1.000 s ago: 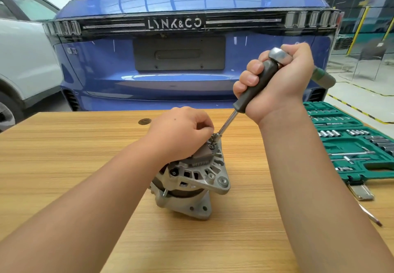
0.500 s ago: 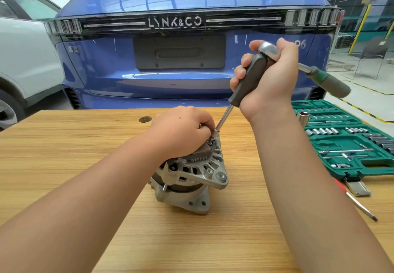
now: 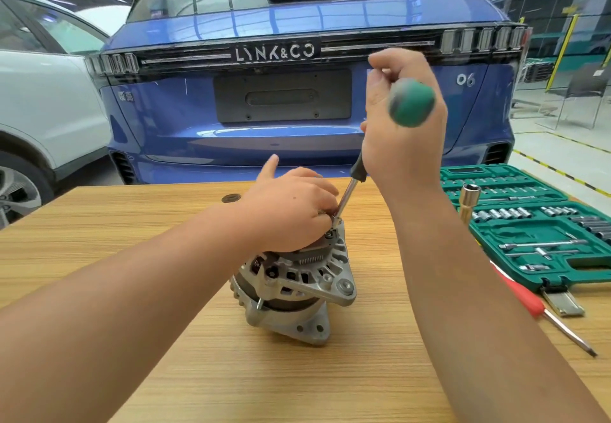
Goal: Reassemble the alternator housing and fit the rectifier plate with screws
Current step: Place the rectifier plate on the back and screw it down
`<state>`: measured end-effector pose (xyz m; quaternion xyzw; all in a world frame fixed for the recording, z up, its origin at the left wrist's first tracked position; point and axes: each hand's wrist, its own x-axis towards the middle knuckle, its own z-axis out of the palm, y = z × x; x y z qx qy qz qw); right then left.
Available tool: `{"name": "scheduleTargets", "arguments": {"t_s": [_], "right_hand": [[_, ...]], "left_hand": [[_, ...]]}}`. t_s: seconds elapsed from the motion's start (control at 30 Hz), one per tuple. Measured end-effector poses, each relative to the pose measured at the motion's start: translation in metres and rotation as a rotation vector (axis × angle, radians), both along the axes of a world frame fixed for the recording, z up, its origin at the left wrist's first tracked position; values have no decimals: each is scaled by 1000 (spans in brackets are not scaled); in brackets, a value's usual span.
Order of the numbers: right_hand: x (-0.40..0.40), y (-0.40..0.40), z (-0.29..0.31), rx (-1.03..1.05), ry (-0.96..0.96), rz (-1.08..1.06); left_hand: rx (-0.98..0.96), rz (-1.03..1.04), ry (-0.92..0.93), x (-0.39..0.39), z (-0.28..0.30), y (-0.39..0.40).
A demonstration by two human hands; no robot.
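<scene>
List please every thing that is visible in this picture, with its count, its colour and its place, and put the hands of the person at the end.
alternator: one, silver-grey metal, stands on the table near its middle.
ratchet driver: one, black and green handle with steel shaft, tip down at the alternator's top.
table: one, light wood.
socket set case: one, green, open on the table's right side.
loose socket: one, steel, by the case's left edge.
red screwdriver: one, red handle, on the table before the case.
blue car: one, behind the table.
white car: one, at far left.
left hand: rests on the alternator's top.
right hand: grips the driver's handle.
</scene>
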<state>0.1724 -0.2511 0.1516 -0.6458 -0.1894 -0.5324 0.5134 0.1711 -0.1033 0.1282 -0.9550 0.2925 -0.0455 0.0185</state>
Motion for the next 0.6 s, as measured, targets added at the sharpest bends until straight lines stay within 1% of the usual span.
{"name": "scheduleTargets", "arguments": {"t_s": [0.07, 0.13, 0.2, 0.23, 0.3, 0.37, 0.43, 0.53, 0.6], "right_hand": [[-3, -2, 3, -123, 63, -36], [-12, -3, 8, -211, 215, 103], [-18, -9, 11, -280, 309, 223], [-19, -13, 13, -300, 324, 227], [-19, -16, 16, -347, 321, 138], [-20, -20, 19, -420, 284, -22], [-20, -25, 21, -421, 253, -106], [-25, -28, 24, -311, 233, -87], [-25, -29, 25, -191, 302, -52]], "left_hand": [[-16, 13, 95, 3, 9, 1], [-82, 50, 199, 9, 18, 1], [-92, 36, 207, 14, 20, -2], [-85, 31, 195, 16, 18, -4], [-89, 8, 136, 19, 8, -7], [-154, -28, 68, 18, 0, -5], [-240, -43, 47, 19, -3, -1], [-296, -53, 26, 17, -4, 2], [-318, -42, -11, 16, -5, 2]]}}
